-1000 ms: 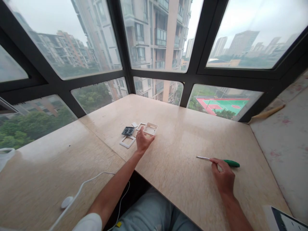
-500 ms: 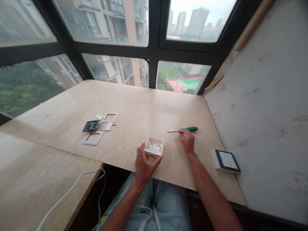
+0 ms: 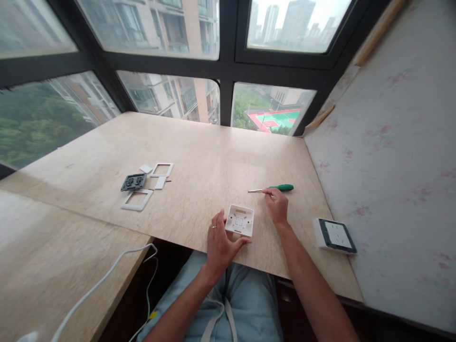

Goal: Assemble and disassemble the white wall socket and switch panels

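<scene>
My left hand [image 3: 221, 241] holds a white square wall-socket back box [image 3: 240, 220], its open side up. The fingers are along its left side and the thumb is at its near edge. Inside the box, small holes and moulded marks show. To the right, my right hand [image 3: 276, 205] has its thumb and fingers pinched on the shank of a screwdriver with a green handle [image 3: 285, 187]. The screwdriver lies flat on the table, its tip pointing left.
Left on the table [image 3: 199, 156] lie a grey switch module [image 3: 133, 182], a white frame [image 3: 137, 207], another white frame [image 3: 163, 163] and small white plates [image 3: 160, 183]. A boxed socket [image 3: 335, 236] stands by the right wall. A white cable [image 3: 103, 280] runs at lower left.
My left hand and the back box have shifted to the right and a little nearer. My right hand stays at the screwdriver. The view has tilted slightly.
</scene>
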Demonstrator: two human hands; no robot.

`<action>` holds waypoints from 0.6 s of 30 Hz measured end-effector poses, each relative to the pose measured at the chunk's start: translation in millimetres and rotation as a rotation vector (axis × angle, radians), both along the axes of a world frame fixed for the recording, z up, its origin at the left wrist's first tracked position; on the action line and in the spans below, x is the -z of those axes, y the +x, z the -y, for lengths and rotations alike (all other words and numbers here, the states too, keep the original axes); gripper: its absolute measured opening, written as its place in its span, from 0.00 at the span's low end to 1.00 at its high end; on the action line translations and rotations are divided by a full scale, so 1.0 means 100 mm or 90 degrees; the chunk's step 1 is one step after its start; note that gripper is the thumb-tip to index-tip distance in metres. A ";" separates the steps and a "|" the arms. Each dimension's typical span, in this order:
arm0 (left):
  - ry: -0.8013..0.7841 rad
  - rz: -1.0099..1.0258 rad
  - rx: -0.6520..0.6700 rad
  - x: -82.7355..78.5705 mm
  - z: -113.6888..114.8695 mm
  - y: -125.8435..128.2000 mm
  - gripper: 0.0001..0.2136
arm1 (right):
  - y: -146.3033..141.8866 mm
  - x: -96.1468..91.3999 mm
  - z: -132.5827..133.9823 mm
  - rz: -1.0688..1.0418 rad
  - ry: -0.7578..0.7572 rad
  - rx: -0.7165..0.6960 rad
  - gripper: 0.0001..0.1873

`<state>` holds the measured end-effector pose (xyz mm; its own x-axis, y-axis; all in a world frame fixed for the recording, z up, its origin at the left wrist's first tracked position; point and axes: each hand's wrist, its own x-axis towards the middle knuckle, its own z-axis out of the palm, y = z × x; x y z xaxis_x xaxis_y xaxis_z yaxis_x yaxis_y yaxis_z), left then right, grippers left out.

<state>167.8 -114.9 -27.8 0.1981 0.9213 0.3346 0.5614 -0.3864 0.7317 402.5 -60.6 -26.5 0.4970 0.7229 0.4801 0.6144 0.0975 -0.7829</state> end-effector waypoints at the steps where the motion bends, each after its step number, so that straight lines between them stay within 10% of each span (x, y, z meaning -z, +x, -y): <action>1: -0.017 0.031 0.025 -0.01 -0.04 -0.07 0.51 | 0.00 -0.01 0.01 -0.005 0.002 -0.002 0.11; 8: -0.039 0.170 0.028 -0.05 -0.49 -0.78 0.14 | -0.33 -0.33 -0.03 -0.104 0.015 -0.092 0.09; 14: 0.048 0.032 -0.014 -0.06 -0.51 -0.83 0.07 | -1.60 -0.87 -0.54 -0.075 -0.040 -0.510 0.10; 18: 0.073 -0.077 -0.005 -0.09 -0.45 -0.73 0.05 | -2.50 -0.88 -1.22 0.056 -0.130 -0.665 0.20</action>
<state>94.6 -70.0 -18.9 0.2369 0.8797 0.4123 0.6458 -0.4597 0.6096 152.1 61.1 61.4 -0.4457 0.8414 0.3057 0.3580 0.4805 -0.8006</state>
